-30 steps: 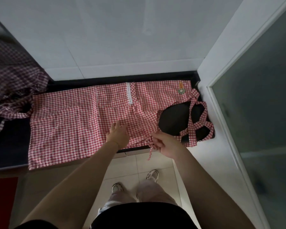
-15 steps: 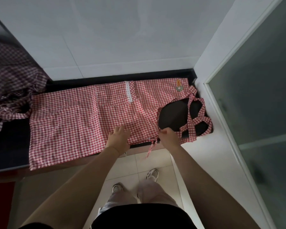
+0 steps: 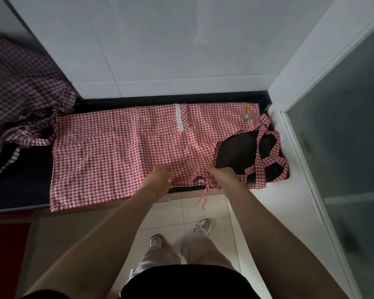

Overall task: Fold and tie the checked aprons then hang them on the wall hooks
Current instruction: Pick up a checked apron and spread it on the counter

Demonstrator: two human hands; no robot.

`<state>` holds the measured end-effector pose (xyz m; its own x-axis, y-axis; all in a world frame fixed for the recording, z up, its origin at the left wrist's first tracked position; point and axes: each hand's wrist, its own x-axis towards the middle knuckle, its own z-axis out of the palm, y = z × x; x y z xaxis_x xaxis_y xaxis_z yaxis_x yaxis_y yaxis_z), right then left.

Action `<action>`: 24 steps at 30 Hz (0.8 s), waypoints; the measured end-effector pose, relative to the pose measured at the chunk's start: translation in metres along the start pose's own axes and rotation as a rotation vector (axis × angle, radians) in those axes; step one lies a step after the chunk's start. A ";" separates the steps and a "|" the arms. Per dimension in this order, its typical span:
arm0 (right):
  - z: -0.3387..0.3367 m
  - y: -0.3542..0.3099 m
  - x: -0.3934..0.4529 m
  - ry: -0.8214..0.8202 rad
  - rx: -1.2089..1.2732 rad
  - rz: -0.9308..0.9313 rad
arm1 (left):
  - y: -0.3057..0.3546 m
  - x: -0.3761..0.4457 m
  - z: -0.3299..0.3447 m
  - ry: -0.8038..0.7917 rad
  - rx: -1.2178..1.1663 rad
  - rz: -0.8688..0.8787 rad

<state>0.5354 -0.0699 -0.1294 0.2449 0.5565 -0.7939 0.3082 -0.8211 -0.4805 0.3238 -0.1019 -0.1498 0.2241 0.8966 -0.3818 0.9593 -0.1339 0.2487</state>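
Observation:
A red-and-white checked apron (image 3: 117,147) lies spread flat on the black counter (image 3: 20,182), its neck straps (image 3: 268,162) looped at the right end. My left hand (image 3: 160,179) rests on the apron's near edge with fingers curled over the cloth. My right hand (image 3: 219,176) pinches the apron's near corner where a thin waist tie (image 3: 203,197) hangs down over the counter's front. A second checked apron (image 3: 20,100), darker, lies crumpled at the far left.
A white tiled wall (image 3: 160,50) stands behind the counter. A white frame with a frosted glass door (image 3: 343,147) closes off the right side. Below the counter edge are a tiled floor and my feet (image 3: 179,234). A red cabinet front (image 3: 4,255) shows at lower left.
Both hands have come toward the apron's near edge. My right hand moved left onto the corner by the waist tie, and my left hand slid back from the middle of the cloth.

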 end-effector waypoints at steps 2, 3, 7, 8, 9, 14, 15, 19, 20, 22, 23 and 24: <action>0.000 -0.004 0.001 0.015 0.014 -0.017 | -0.001 -0.001 -0.001 -0.003 -0.007 -0.001; -0.001 -0.006 0.000 0.024 0.033 -0.024 | -0.001 -0.001 -0.003 0.005 -0.044 -0.018; -0.009 -0.010 -0.004 -0.025 0.066 -0.076 | -0.002 -0.001 -0.021 -0.056 -0.061 -0.031; -0.011 -0.008 -0.005 -0.039 0.011 -0.087 | -0.001 0.000 -0.025 -0.110 -0.036 -0.032; -0.012 -0.005 -0.005 -0.047 -0.081 -0.094 | 0.000 0.000 -0.028 -0.169 -0.006 -0.038; -0.008 0.004 0.001 -0.085 -0.753 -0.142 | 0.003 0.002 -0.016 -0.388 0.128 -0.062; -0.007 0.003 0.002 -0.115 -0.882 -0.136 | 0.004 0.003 -0.015 -0.404 0.137 -0.068; -0.002 -0.005 0.004 0.029 -1.065 -0.259 | 0.005 0.009 -0.014 -0.171 0.014 -0.186; -0.001 -0.006 0.004 0.119 -1.003 -0.340 | 0.005 0.012 -0.015 -0.030 -0.008 -0.215; 0.004 -0.004 0.006 0.251 -0.858 -0.513 | 0.002 0.014 -0.011 0.150 -0.016 -0.235; 0.007 -0.002 0.008 0.262 -0.817 -0.584 | 0.000 0.014 -0.009 0.118 -0.004 -0.251; 0.010 0.000 0.009 0.242 -0.794 -0.631 | -0.002 0.015 -0.007 0.033 -0.006 -0.270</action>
<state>0.5284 -0.0665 -0.1407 -0.0200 0.9381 -0.3459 0.9386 -0.1016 -0.3296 0.3242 -0.0849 -0.1499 -0.0459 0.9127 -0.4060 0.9824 0.1149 0.1473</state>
